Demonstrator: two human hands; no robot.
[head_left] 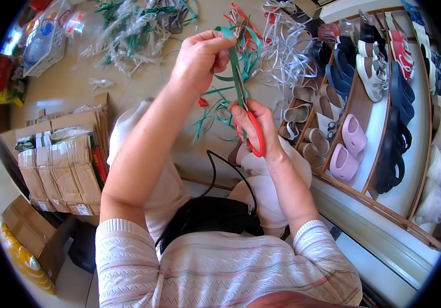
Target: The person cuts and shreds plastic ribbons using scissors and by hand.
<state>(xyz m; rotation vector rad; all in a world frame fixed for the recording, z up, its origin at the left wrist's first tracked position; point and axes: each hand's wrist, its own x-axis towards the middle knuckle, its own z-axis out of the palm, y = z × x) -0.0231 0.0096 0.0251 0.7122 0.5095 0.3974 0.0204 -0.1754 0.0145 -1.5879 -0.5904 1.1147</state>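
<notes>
Raised in front of me, my left hand point(203, 57) pinches a green ribbon point(237, 72) near its top fold. The ribbon hangs down along the scissors toward my other hand. My right hand point(256, 123) is closed round the red handles of the scissors point(259, 139), whose blades point up beside the ribbon. Whether the blades touch the ribbon I cannot tell. Below on the floor lie green ribbon pieces point(214, 119), and beyond them red and green strands point(246, 31).
White ribbons point(284, 51) and a tangle of green and clear strips point(128, 38) lie on the floor ahead. A shoe rack point(365, 123) stands at the right. Cardboard boxes point(64, 169) are at the left, with a white basket point(46, 43) behind. A black bag point(210, 215) rests on my lap.
</notes>
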